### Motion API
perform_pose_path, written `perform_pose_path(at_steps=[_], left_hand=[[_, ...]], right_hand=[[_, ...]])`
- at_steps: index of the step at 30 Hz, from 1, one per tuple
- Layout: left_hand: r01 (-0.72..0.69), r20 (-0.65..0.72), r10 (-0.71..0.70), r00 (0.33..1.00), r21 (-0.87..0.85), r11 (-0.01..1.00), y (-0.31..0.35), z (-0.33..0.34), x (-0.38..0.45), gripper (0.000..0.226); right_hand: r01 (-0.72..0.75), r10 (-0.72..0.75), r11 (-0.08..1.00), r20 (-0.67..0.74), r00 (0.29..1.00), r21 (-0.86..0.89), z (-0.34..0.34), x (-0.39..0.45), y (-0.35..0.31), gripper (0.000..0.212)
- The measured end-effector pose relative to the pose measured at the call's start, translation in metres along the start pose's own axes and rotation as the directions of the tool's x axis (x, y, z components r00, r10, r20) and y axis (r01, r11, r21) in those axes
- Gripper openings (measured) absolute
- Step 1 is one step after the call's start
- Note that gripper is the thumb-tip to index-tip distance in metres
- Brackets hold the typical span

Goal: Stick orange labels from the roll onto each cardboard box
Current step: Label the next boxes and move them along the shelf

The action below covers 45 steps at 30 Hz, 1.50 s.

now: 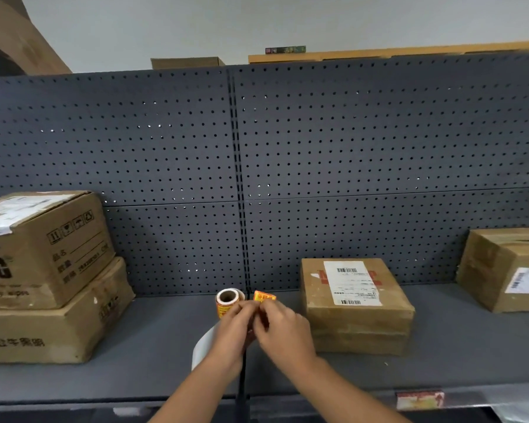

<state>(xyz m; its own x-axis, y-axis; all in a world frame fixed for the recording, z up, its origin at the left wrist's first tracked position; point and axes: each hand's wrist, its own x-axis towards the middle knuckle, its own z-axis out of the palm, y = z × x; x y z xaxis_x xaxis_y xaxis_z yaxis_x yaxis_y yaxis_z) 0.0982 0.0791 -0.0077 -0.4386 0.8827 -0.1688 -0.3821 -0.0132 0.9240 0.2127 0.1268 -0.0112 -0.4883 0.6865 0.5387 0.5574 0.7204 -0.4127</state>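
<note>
Two stacked boxes (pixel 46 279) are sitting on the shelf (pixel 165 355) at left. The left hand (pixel 235 328) is gripping the label roll (pixel 227 301); the right hand (pixel 283 329) is pinching an orange label (pixel 264 297). Two more boxes (pixel 356 303) are sitting at right.

Label roll (pixel 226 301): small, brown core facing camera, orange labels on the outside, held up above the shelf at centre; white backing strip (pixel 202 346) trails down from it. One orange label (pixel 264 297) sticks up just right of the roll. Boxes: two stacked left (pixel 40 248) (pixel 55 328), one right of centre (pixel 356 303) with a white shipping label on top, one far right (pixel 506 267).
</note>
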Motion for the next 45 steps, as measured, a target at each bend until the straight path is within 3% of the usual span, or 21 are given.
perform_pose_path(at_steps=[2,5,9,12,19,22,26,31,37,39,41,43,45], left_hand=[[0.007,-0.029,-0.008,1.000,-0.014,1.000,0.001,0.001,0.000,0.021],[-0.009,-0.048,0.005,0.999,-0.083,0.997,0.003,0.009,-0.005,0.013],[-0.035,-0.036,0.030,0.999,-0.162,0.986,0.001,0.020,-0.010,0.006],[-0.069,0.023,0.073,0.997,-0.138,0.988,-0.003,0.025,-0.015,0.005],[-0.157,0.001,0.158,0.987,0.089,0.984,0.004,0.032,-0.022,0.027],[-0.262,-0.023,0.273,0.962,0.215,0.941,0.004,0.040,-0.024,0.021],[-0.334,-0.028,0.353,0.935,0.259,0.906,0.004,0.062,-0.027,0.011],[-0.438,-0.008,0.465,0.885,0.319,0.840,0.012,0.097,-0.024,0.008],[-0.457,0.072,0.462,0.884,0.339,0.822,0.017,0.151,-0.029,0.010],[-0.431,0.076,0.434,0.898,0.357,0.829,0.017,0.167,-0.025,0.028],[-0.413,0.097,0.412,0.906,0.409,0.813,0.016,0.181,-0.019,0.056],[-0.398,0.130,0.385,0.914,0.481,0.781,0.017,0.198,-0.016,0.060],[-0.371,0.163,0.339,0.927,0.538,0.757,0.016,0.214,-0.014,0.054]], right_hand=[[-0.006,0.004,0.998,0.033,0.999,0.061,-0.007,-0.002,-0.001,0.022],[-0.188,0.168,0.942,0.094,0.981,0.280,-0.017,-0.004,0.002,0.020],[-0.443,0.384,0.661,0.235,0.893,0.606,-0.032,0.001,0.008,0.007],[-0.459,0.402,0.553,0.260,0.878,0.695,-0.039,0.004,0.010,0.006],[-0.350,0.364,0.633,0.134,0.922,0.690,-0.053,-0.001,0.014,0.007],[-0.293,0.329,0.702,0.069,0.942,0.649,-0.061,-0.004,0.017,0.008],[-0.193,0.282,0.829,-0.095,0.955,0.525,-0.073,-0.002,0.030,0.009],[-0.174,0.306,0.792,-0.134,0.942,0.586,-0.102,0.005,0.052,0.010],[-0.166,0.327,0.800,-0.187,0.926,0.576,-0.149,0.007,0.087,0.008],[-0.194,0.353,0.795,-0.178,0.919,0.574,-0.164,0.007,0.103,0.008],[-0.240,0.394,0.755,-0.129,0.910,0.610,-0.181,0.009,0.118,0.026],[-0.306,0.437,0.725,-0.069,0.897,0.617,-0.197,0.011,0.135,0.038],[-0.380,0.473,0.732,-0.021,0.881,0.566,-0.209,0.015,0.151,0.035]])
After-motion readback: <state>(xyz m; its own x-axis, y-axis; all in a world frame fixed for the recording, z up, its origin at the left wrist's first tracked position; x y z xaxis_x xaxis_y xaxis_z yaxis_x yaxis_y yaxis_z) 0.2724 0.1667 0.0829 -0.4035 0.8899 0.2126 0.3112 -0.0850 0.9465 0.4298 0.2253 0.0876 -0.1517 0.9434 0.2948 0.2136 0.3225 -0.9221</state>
